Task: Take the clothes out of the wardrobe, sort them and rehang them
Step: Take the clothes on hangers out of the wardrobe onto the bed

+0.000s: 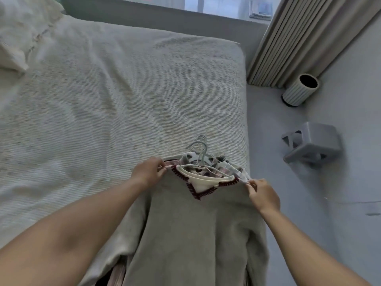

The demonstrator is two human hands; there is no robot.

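Note:
A pile of clothes on white hangers lies on the bed's near right corner. On top is a beige sweater (185, 228) with a dark red stitched V-neck and a cream inner collar. Several hanger hooks (199, 150) stick out beyond the collar. My left hand (149, 172) pinches the left shoulder end of the top hanger and garment. At the right shoulder end, my right hand (262, 196) pinches the fabric edge. A pinkish patterned garment shows underneath the sweater near the hooks.
The bed (103, 104) with a pale textured cover fills the left and middle; a pillow (18, 38) lies at its far left. On the grey floor to the right stand a ribbed white cylinder (299, 89), a grey plastic stool (311, 144) and beige curtains (294, 38).

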